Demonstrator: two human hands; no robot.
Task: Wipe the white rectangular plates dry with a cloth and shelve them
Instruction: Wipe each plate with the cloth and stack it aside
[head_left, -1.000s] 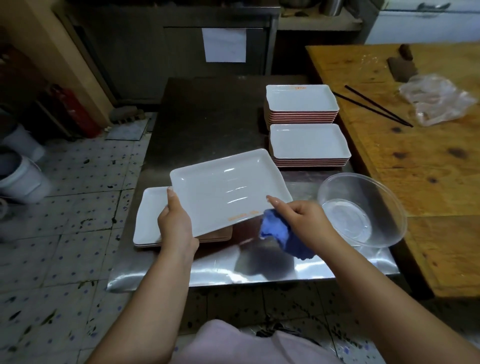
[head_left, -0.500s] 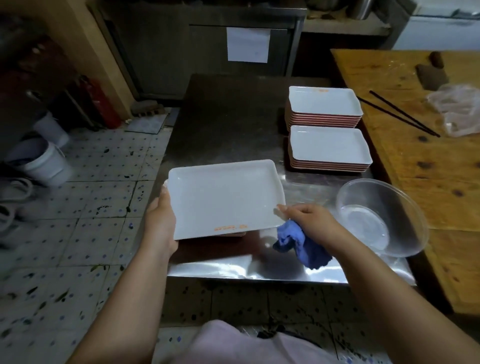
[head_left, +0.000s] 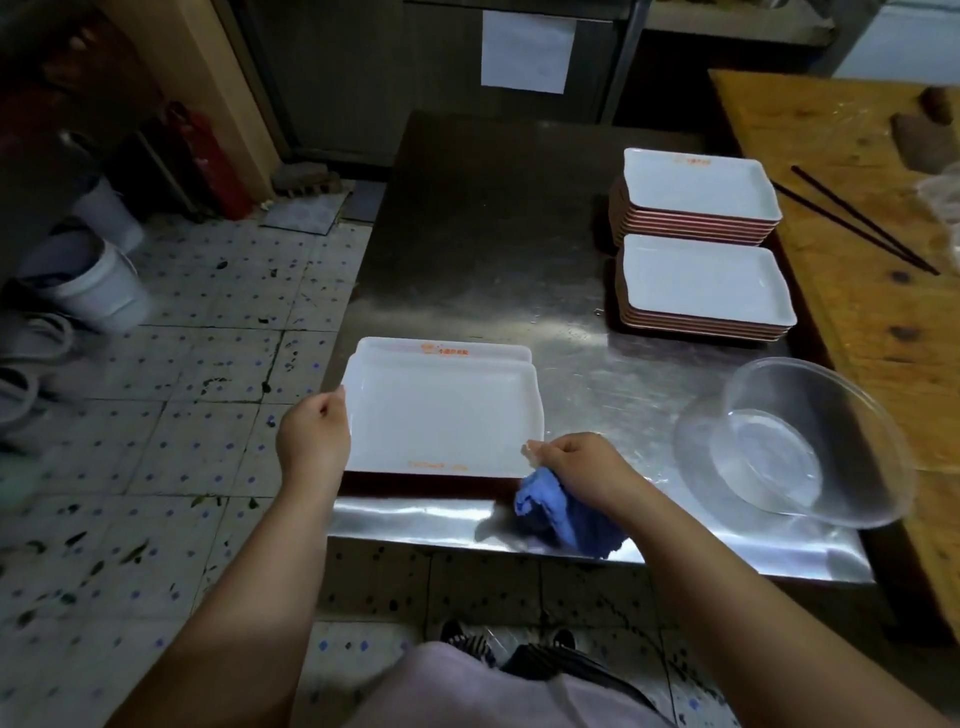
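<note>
At the near edge of the steel table (head_left: 467, 218), a white plate (head_left: 441, 415) is held level by both hands, just above or on another plate (head_left: 395, 345) whose far rim shows behind it; contact between the two cannot be judged. The plate's left edge is gripped by the left hand (head_left: 314, 441), fingers curled round the rim. Its near right corner is pinched by the right hand (head_left: 576, 467), and a blue cloth (head_left: 561, 514) is bunched under the same palm, hanging down to the table's near edge. To the right, a clear plastic bowl (head_left: 795, 441) is seen tilted at the table's right side, against the wooden table (head_left: 852, 291). Farther back on the right of the steel table, two stacks of plates are set one behind the other: a near stack (head_left: 704, 286) and a far stack (head_left: 696, 192), each with reddish undersides showing at the edges. On the wooden table, dark chopsticks (head_left: 862, 221) are laid beside the far stack. On the tiled floor at far left, white buckets (head_left: 88, 280) are stood.
</note>
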